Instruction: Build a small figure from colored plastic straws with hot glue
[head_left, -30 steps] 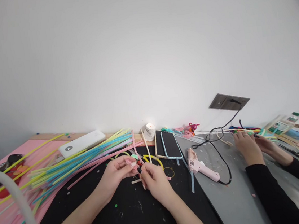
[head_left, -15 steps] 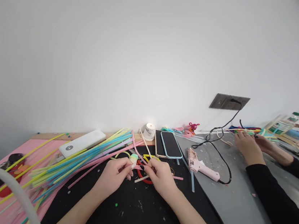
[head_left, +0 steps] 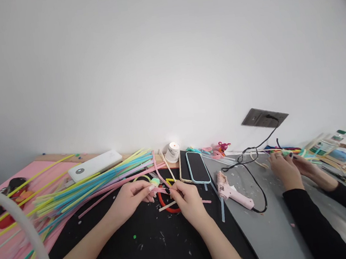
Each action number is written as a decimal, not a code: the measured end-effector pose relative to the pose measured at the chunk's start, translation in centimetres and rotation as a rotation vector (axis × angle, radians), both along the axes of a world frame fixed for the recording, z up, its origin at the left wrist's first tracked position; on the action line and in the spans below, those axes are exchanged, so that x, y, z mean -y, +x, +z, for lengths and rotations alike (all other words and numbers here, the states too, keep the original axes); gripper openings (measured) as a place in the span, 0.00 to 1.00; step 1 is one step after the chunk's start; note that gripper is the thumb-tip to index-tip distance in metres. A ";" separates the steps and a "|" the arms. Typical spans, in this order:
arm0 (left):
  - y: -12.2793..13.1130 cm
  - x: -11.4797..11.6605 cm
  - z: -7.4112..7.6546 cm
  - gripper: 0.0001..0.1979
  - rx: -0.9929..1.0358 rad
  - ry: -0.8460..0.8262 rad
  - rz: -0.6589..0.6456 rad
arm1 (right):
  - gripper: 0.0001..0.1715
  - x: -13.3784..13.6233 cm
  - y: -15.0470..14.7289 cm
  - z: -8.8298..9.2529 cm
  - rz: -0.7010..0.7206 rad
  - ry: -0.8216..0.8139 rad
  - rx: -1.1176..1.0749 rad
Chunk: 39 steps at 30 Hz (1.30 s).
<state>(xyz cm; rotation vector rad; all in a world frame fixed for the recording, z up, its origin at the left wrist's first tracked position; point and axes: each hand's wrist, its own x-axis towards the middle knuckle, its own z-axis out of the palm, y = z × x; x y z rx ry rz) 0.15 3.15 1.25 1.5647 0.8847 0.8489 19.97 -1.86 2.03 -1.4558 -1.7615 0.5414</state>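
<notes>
A pink pipe cleaner [head_left: 159, 189] stretches between my hands above the black mat [head_left: 155, 241]. My left hand [head_left: 135, 193] pinches one end of it between thumb and fingers. Further along, my right hand [head_left: 186, 196] grips it with its fingers closed. Just behind my left fingertips shows a small pale green and yellow fuzzy piece [head_left: 156, 182]; whether I hold it too, I cannot tell. Under and between the hands lie a red ring-shaped handle [head_left: 169, 208] and yellow pieces, partly hidden by my fingers.
Colourful pipe cleaners [head_left: 97, 183] lie left, beside a white power bank [head_left: 95, 165]. A paper cup [head_left: 172, 152], two phones [head_left: 198, 167] and a pink glue gun [head_left: 234, 193] with a black cord are behind and right. A co-worker's hands [head_left: 287, 170] work at far right. A white cable [head_left: 31, 235] crosses the left foreground.
My hands have drawn slightly apart, and more of the pink strip shows between them. The fuzzy piece sits a little higher behind my left fingers. The co-worker's hands have shifted slightly left.
</notes>
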 end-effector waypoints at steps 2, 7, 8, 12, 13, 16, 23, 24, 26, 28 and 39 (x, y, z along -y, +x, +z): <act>0.1 0.0 -0.1 0.15 0.030 -0.052 0.033 | 0.13 0.1 -0.4 0.0 0.025 -0.008 -0.007; 0.5 0.4 -0.1 0.15 0.075 -0.138 0.025 | 0.09 0.2 -0.9 0.1 0.067 -0.042 -0.063; 0.6 0.5 -0.1 0.14 0.075 -0.138 0.012 | 0.09 0.2 -1.0 0.1 0.073 -0.052 -0.080; 0.9 0.8 -0.4 0.12 0.077 -0.094 -0.012 | 0.11 0.2 -1.1 0.1 0.070 -0.082 -0.160; 0.9 0.8 -0.5 0.11 0.083 -0.080 0.003 | 0.12 0.2 -1.1 0.1 0.068 -0.095 -0.186; 1.0 1.1 -0.4 0.09 0.061 0.000 0.069 | 0.12 0.2 -1.2 0.0 0.067 -0.132 -0.241; 0.8 1.2 0.0 0.07 -0.061 0.244 0.113 | 0.12 0.1 -1.1 0.1 0.084 -0.178 -0.309; 0.8 1.2 0.1 0.07 -0.060 0.253 0.114 | 0.12 0.1 -1.0 0.2 0.080 -0.184 -0.313; 0.8 1.1 0.1 0.07 -0.049 0.247 0.109 | 0.12 0.0 -0.8 0.3 0.067 -0.195 -0.315; 0.8 1.0 0.1 0.07 -0.035 0.214 0.093 | 0.12 0.0 -0.6 0.4 0.058 -0.205 -0.311; 0.6 0.8 0.0 0.08 -0.020 0.106 0.073 | 0.10 0.2 0.2 1.9 0.112 -0.289 -0.312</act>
